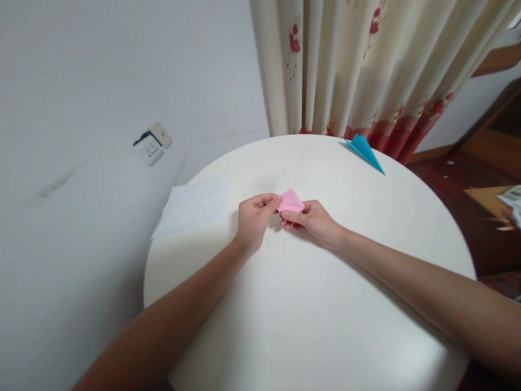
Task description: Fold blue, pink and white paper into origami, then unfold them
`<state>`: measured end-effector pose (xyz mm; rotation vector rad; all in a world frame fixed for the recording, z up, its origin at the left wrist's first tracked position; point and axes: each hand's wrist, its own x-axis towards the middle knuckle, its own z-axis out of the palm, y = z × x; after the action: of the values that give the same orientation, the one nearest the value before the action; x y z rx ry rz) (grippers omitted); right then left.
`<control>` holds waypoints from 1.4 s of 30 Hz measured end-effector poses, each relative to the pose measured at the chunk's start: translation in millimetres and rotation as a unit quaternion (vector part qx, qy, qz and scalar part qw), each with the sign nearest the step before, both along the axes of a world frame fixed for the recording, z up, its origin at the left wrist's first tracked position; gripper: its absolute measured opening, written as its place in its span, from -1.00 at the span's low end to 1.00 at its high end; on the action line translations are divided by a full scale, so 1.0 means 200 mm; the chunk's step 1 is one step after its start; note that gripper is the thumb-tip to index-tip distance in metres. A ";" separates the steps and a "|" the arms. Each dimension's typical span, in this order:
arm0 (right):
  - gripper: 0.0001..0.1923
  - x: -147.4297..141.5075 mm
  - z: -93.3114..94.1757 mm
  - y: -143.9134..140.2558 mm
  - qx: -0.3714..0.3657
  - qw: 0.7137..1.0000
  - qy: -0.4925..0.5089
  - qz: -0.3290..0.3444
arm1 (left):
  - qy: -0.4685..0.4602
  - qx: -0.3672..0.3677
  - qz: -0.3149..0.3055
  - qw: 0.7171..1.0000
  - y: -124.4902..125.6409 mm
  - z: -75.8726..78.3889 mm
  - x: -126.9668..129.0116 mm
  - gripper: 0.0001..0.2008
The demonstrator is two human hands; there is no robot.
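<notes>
No lettering, brand or number can be read.
On the pale painted wall (81, 81), the white plastic socket plate (148, 151) and the cream square switch plate (161, 134) show only small dark marks, too small to read; the grey-and-white item (514, 199) at the right edge is cut off and blurred.

- Here's the small pink folded piece (292, 199), matt paper, showing a crease!
- Now the bright blue pointed dart (366, 154), smooth paper again!
- Thin white flat sheets (195, 209), matt paper, faintly wrinkled.
- Big round white tabletop (309, 304), smooth, with a soft sheen!
- Cream red-flowered curtain (345, 70), pleated cloth.
- White wall (101, 81), matt and scuffed; white rectangular socket plate (148, 151), smooth, plastic-looking.
</notes>
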<state>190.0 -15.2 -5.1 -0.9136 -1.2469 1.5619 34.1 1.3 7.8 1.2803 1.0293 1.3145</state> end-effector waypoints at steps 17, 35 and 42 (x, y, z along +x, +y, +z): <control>-0.72 -0.02 0.04 -0.03 -0.079 0.993 0.093 0.003 | -0.015 -0.047 0.015 0.999 -0.03 0.02 0.03 -0.82; -0.77 0.00 0.06 -0.01 -0.152 0.986 0.054 0.040 | -0.017 -0.056 0.045 0.997 -0.04 0.03 0.01 -0.82; -0.76 0.01 0.07 -0.01 -0.153 0.986 0.054 0.037 | -0.030 -0.047 0.061 0.997 -0.04 0.02 0.02 -0.83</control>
<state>191.3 -17.5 8.4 -0.9665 -0.9899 1.8726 37.8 -7.1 12.7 1.1150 1.1288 1.3715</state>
